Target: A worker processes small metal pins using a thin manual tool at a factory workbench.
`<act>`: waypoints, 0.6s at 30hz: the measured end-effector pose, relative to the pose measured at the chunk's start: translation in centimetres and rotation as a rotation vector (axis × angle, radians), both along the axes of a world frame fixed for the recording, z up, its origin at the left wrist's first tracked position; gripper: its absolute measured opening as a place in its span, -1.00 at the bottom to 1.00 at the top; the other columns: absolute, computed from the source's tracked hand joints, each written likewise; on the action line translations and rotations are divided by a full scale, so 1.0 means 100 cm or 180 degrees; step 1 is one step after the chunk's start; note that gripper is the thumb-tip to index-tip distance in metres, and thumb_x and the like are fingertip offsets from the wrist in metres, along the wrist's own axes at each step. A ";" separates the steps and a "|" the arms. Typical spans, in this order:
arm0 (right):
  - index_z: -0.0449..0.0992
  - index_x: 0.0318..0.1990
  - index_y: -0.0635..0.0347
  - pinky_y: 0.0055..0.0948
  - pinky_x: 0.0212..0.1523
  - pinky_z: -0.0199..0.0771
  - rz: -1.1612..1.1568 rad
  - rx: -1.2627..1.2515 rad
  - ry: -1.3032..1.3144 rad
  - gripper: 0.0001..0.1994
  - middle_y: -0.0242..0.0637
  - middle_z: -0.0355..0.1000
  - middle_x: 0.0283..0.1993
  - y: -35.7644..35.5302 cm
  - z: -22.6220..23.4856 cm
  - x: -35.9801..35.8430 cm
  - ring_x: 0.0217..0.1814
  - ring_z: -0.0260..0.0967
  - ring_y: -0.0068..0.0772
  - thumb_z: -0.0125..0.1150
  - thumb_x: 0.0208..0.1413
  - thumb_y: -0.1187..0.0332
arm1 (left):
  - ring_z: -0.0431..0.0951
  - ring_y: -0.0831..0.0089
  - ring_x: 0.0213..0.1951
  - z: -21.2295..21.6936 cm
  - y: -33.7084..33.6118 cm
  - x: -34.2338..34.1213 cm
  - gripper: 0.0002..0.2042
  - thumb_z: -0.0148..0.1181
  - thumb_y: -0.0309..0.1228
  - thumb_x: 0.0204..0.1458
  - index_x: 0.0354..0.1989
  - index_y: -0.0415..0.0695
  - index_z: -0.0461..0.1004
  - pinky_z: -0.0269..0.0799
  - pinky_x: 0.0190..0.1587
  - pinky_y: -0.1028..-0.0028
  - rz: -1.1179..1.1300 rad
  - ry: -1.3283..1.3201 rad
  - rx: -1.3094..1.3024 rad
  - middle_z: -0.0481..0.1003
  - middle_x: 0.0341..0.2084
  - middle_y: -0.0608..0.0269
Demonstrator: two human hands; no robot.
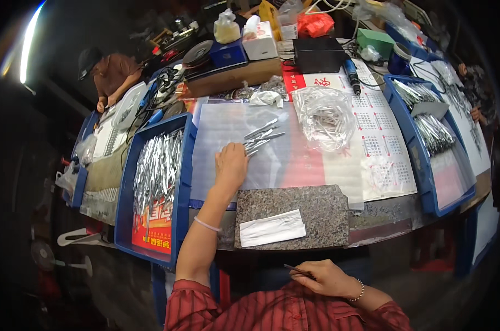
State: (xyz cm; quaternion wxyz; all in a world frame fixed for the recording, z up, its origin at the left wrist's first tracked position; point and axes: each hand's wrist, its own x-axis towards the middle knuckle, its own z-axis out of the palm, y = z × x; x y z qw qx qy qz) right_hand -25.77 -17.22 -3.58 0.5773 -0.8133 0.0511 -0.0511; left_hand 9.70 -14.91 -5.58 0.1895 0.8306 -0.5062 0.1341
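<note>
Now 1 tool point(298, 271) in right hand point(331, 280) (left hand point(232, 164) at silver pieces point(262, 135)).

white light tube point(29, 52) — lit, upper left | grey floor point(117, 284) — dim

Left fingers point(241, 149) at silvery pieces point(262, 137), dark rod point(294, 270) in right fingers point(314, 266)

Routes over the tabletop point(379, 211). Near edge: a hand could pass above the low stone slab point(327, 212). Left and right edges: the raised walls of the left blue tray point(186, 176) and right blue tray point(426, 179) obstruct low sideways travel. Far edge: a brown box point(233, 78) and black box point(319, 55) form a barrier. Centre: the left hand point(232, 164), metal strips point(264, 135) and clear bag point(324, 118) interrupt the flat plastic sheet point(217, 124).
</note>
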 end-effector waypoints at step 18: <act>0.56 -0.21 0.31 -0.72 -0.55 0.27 -0.1008 0.1801 -0.0458 -0.88 -0.38 0.52 -0.43 -0.016 0.044 0.013 -0.57 0.28 -0.77 0.29 0.12 0.49 | 0.58 0.35 -0.37 0.082 0.103 -0.197 -0.82 0.29 -0.60 -0.04 -0.24 -0.24 0.53 0.47 -0.30 0.48 -0.1627 0.2899 -0.0764 0.54 -0.38 0.13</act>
